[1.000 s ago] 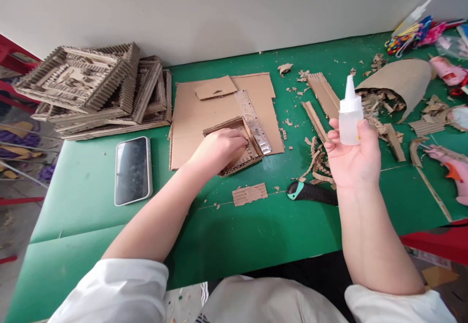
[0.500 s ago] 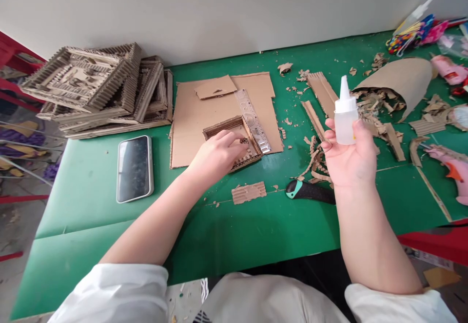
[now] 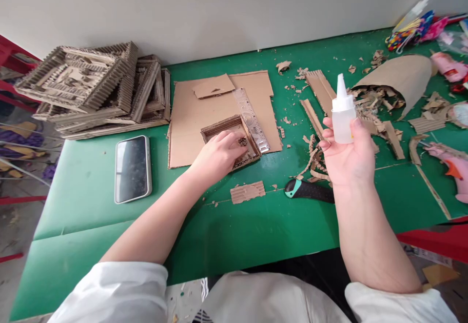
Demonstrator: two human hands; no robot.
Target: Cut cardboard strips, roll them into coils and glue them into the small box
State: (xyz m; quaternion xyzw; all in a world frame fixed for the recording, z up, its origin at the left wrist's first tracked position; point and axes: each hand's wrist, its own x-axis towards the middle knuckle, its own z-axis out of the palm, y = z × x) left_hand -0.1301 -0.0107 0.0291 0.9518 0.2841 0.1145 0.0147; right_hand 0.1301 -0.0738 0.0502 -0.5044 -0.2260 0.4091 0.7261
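The left hand point(image 3: 216, 156) lies on a small cardboard frame point(image 3: 231, 139), its fingers point(image 3: 234, 143) loosely spread and pressing down inside the frame, next to a small dark coiled piece point(image 3: 242, 141); they grip nothing. The frame sits on the near right part of a flat cardboard sheet point(image 3: 190, 113) in the middle of the green tabletop point(image 3: 256, 230). A clear ruler point(image 3: 252, 120) lies on the sheet, touching the frame's right side, and a smaller cardboard scrap point(image 3: 213, 86) rests on the sheet's far edge.

The right hand point(image 3: 345, 154) is raised above the tabletop, well to the right of the frame, palm up. Its fingers are closed around a small translucent bottle point(image 3: 342, 113), held upright with the white nozzle pointing up.

Below that hand, a knife point(image 3: 305, 190) with a black and teal handle lies on the tabletop, partly hidden by the wrist. A corrugated strip point(image 3: 247, 192) lies just left of it, near the frame. Cardboard shavings point(image 3: 316, 159) are scattered between the frame and the right hand.

At the left, a phone point(image 3: 133, 168) lies face up. Beyond it, at the far left, is a stack of finished frames point(image 3: 93, 86). At the far right is a curled cardboard sheet point(image 3: 400, 79) with scraps under it, and a pink glue gun point(image 3: 451, 164) near the right edge.
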